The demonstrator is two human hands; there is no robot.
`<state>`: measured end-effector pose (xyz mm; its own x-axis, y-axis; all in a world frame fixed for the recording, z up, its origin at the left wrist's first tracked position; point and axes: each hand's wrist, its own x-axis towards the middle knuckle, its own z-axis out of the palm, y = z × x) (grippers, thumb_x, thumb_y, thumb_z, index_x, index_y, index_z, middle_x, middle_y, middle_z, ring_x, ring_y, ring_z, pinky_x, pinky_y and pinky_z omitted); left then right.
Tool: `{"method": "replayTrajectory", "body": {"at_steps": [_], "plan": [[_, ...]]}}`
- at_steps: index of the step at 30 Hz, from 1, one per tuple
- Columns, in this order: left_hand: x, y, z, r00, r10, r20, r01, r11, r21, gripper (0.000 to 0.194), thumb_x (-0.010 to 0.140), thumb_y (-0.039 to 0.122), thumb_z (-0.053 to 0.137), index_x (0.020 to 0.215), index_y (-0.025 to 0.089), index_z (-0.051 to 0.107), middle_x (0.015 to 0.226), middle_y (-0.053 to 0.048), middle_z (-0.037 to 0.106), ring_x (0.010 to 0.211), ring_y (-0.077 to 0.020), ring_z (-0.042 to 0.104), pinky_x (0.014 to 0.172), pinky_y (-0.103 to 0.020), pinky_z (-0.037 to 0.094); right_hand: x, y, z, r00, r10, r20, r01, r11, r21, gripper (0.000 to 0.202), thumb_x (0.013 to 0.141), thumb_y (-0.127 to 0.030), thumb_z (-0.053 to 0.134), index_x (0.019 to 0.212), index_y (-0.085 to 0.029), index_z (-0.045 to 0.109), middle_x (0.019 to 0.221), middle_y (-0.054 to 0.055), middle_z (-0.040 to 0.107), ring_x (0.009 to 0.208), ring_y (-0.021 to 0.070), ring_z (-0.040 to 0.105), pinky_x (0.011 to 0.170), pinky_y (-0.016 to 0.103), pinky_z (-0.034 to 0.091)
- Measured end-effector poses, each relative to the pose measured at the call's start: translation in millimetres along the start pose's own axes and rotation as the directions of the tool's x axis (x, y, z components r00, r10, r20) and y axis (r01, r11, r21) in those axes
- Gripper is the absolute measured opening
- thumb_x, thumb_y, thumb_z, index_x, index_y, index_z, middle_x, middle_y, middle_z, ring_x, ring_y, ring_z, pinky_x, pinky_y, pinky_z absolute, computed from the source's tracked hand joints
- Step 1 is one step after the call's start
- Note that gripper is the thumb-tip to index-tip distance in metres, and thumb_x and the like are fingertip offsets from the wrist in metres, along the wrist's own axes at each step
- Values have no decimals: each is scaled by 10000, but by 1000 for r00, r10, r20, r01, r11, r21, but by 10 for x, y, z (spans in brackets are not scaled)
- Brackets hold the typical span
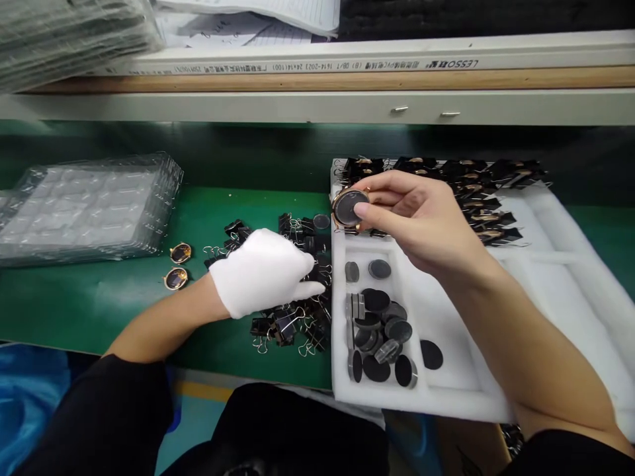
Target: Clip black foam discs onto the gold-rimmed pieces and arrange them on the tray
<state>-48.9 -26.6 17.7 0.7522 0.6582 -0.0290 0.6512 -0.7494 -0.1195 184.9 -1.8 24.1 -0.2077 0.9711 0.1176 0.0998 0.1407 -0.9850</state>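
Observation:
My bare right hand (421, 215) pinches a gold-rimmed watch case (350, 207) with a dark disc on its face, above the left edge of the white foam tray (441, 396). My left hand (268, 272), in a white glove, reaches into a pile of black binder clips (285, 324) on the green table. Its fingers are bent at the clips; whether they grip one is hidden. Several dark round discs (377, 367) lie in the tray's left compartment. Two more gold watch cases (176, 278) rest on the table left of my gloved hand.
Rows of clipped watch cases (489, 218) fill the back of the foam tray. A stack of clear plastic trays (89, 208) stands at the left. Across the back runs a shelf edge (307, 108) with papers (238, 26) on it.

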Motion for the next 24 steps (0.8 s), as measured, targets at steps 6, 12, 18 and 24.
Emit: {"method": "replayTrajectory", "body": {"at_steps": [6, 12, 18, 24], "plan": [[39, -182, -61, 994, -12, 106, 28, 989, -146, 456, 975, 419, 547, 568, 214, 525, 461, 19, 385, 408, -133, 353, 508, -300, 190, -11, -10, -50, 998, 30, 64, -30, 1000, 7, 345, 800, -432, 895, 1044, -218, 780, 980, 63, 796, 921, 227, 772, 799, 364, 654], [12, -529, -317, 985, -101, 140, 161, 826, -540, 486, 997, 450, 546, 584, 202, 477, 530, 48, 468, 467, -86, 387, 497, -272, 270, 37, -71, -231, 841, 204, 500, -179, 979, -99, 298, 769, -389, 915, 965, -190, 811, 1090, 113, 809, 844, 228, 775, 657, 325, 625], [6, -532, -336, 970, -222, 96, 216, 617, -757, 455, 993, 496, 585, 649, 199, 563, 554, 38, 608, 498, -89, 524, 505, -225, 395, 30, 46, -114, 806, 137, 575, -141, 989, -38, 247, 813, -382, 878, 1003, -230, 830, 1048, 82, 806, 896, 235, 789, 738, 352, 640], [4, -563, -296, 958, 22, 286, 177, 741, -648, 448, 1014, 490, 535, 671, 224, 647, 630, 45, 694, 511, -97, 581, 519, -228, 401, -19, 1, -49, 843, 176, 508, -113, 982, -153, 277, 745, -369, 928, 945, -194, 848, 883, 72, 804, 715, 207, 751, 663, 349, 624]]}}
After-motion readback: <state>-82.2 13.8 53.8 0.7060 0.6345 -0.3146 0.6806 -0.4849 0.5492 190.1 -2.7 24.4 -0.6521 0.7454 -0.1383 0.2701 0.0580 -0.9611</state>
